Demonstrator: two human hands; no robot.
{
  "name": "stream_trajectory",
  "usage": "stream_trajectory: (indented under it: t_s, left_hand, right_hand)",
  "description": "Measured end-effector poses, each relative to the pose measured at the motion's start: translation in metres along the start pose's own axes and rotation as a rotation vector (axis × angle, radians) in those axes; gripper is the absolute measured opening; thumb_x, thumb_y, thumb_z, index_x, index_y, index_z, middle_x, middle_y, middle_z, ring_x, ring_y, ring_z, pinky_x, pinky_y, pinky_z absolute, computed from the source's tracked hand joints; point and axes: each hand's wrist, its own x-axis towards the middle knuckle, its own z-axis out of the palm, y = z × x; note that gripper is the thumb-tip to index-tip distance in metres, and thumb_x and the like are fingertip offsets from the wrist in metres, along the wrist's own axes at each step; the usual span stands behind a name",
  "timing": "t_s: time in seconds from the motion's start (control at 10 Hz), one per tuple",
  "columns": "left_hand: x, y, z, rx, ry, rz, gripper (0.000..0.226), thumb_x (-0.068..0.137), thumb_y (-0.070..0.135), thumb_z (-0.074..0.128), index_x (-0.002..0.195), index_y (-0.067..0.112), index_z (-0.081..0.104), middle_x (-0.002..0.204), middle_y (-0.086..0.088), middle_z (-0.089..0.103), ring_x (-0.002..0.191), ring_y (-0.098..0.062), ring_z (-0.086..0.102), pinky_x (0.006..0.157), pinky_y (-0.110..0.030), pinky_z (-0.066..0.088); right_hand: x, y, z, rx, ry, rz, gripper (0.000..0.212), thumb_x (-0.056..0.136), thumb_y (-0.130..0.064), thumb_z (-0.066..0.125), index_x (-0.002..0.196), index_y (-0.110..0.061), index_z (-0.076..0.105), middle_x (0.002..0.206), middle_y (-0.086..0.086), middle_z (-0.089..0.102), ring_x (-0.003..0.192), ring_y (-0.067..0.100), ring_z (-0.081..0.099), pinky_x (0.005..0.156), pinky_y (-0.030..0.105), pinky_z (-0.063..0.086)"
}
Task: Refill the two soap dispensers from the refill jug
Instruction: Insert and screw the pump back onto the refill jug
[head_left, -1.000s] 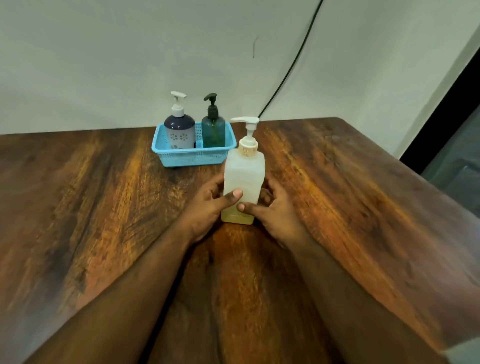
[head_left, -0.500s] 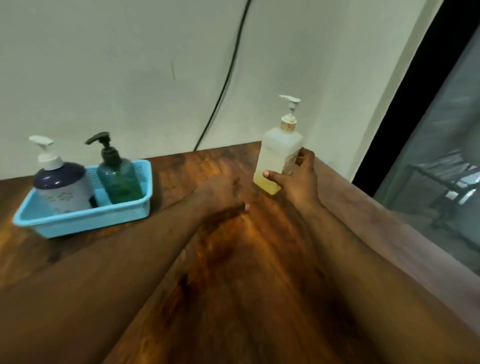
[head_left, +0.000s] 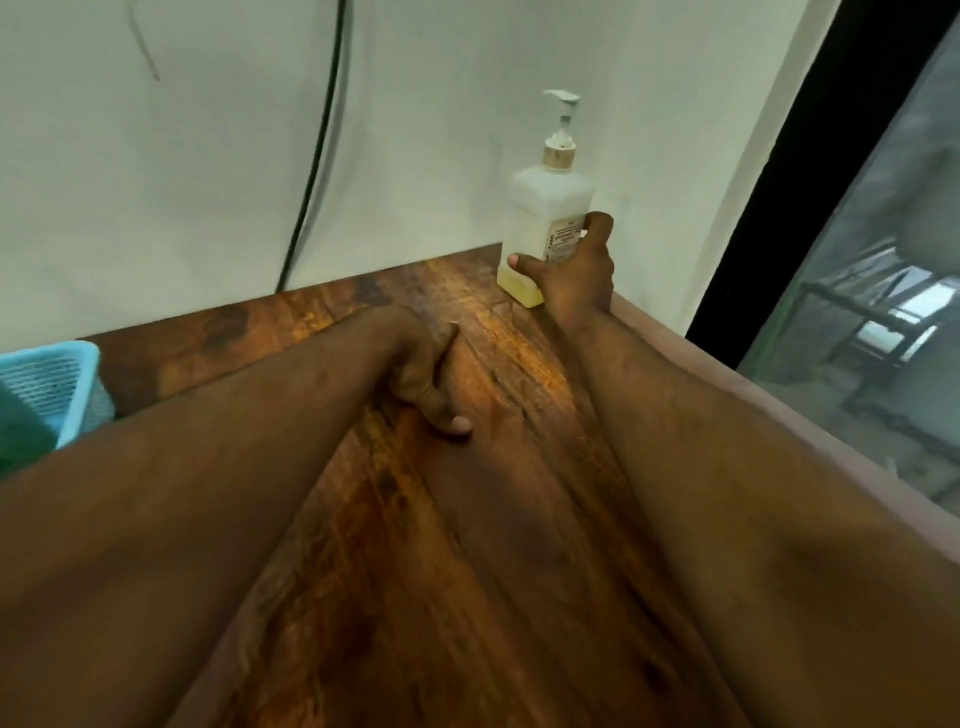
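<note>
A white square pump bottle (head_left: 545, 208) with a little yellow liquid at its bottom stands upright near the table's far right corner, by the wall. My right hand (head_left: 574, 273) grips its lower part, thumb across the front, fingers round the right side. My left hand (head_left: 423, 371) rests on the wooden table (head_left: 467, 519) near the middle, fingers loosely curled, holding nothing. The blue basket (head_left: 57, 384) shows only its right end at the left edge; something green sits inside it, and the dispensers themselves are out of frame.
A black cable (head_left: 317, 150) runs down the white wall behind the table. The table's right edge (head_left: 727, 389) drops off beside a dark door frame and a glass pane.
My right hand has carried the pump bottle right and back and set it upright near the far corner. My left hand let go and lies on the table. The view swung right.
</note>
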Motion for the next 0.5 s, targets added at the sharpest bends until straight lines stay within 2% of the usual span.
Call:
stream_trajectory:
  t_s: [0.1, 0.2, 0.3, 0.4, 0.5]
  left_hand:
    - [0.011, -0.004, 0.000, -0.040, -0.088, -0.005, 0.160, 0.042, 0.082, 0.077, 0.146, 0.030, -0.035, 0.159, -0.019, 0.029, 0.138, -0.035, 0.042, 0.114, -0.044, 0.036]
    - [0.013, -0.003, 0.001, -0.091, -0.101, -0.013, 0.158, 0.048, 0.076, 0.079, 0.144, 0.030, -0.038, 0.159, -0.021, 0.026, 0.131, -0.038, 0.049, 0.110, -0.044, 0.042]
    - [0.006, -0.001, 0.001, -0.081, -0.076, -0.005, 0.156, 0.045, 0.078, 0.075, 0.146, 0.031, -0.035, 0.163, -0.019, 0.010, 0.143, -0.038, 0.033, 0.115, -0.046, 0.033]
    - [0.001, -0.005, 0.004, -0.180, -0.039, -0.009, 0.151, 0.048, 0.074, 0.077, 0.150, 0.035, -0.027, 0.164, -0.017, 0.005, 0.146, -0.038, 0.027, 0.114, -0.050, 0.031]
    - [-0.010, -0.003, 0.015, -0.267, 0.073, -0.034, 0.143, 0.056, 0.066, 0.082, 0.155, 0.029, -0.015, 0.164, -0.014, 0.011, 0.149, -0.038, 0.019, 0.118, -0.051, 0.025]
  right_hand:
    - [0.004, 0.004, 0.005, -0.038, 0.017, -0.001, 0.080, 0.065, -0.044, 0.084, 0.122, -0.019, 0.035, 0.118, 0.000, 0.059, 0.097, 0.018, 0.056, 0.075, 0.030, 0.042]
    - [0.005, 0.005, 0.007, -0.079, 0.012, -0.015, 0.081, 0.065, -0.045, 0.084, 0.125, -0.021, 0.035, 0.120, 0.001, 0.060, 0.101, 0.020, 0.058, 0.078, 0.033, 0.046]
    - [0.000, 0.008, 0.010, -0.078, 0.006, -0.016, 0.082, 0.066, -0.043, 0.084, 0.129, -0.022, 0.035, 0.124, 0.001, 0.060, 0.108, 0.022, 0.058, 0.081, 0.033, 0.046]
    - [-0.002, 0.008, 0.014, -0.088, 0.028, -0.004, 0.086, 0.067, -0.044, 0.084, 0.133, -0.023, 0.034, 0.127, 0.002, 0.059, 0.112, 0.023, 0.057, 0.087, 0.036, 0.048]
    - [-0.009, 0.002, 0.010, -0.026, 0.048, 0.110, 0.101, 0.061, -0.042, 0.087, 0.141, -0.024, 0.027, 0.131, 0.006, 0.055, 0.115, 0.024, 0.056, 0.094, 0.040, 0.050]
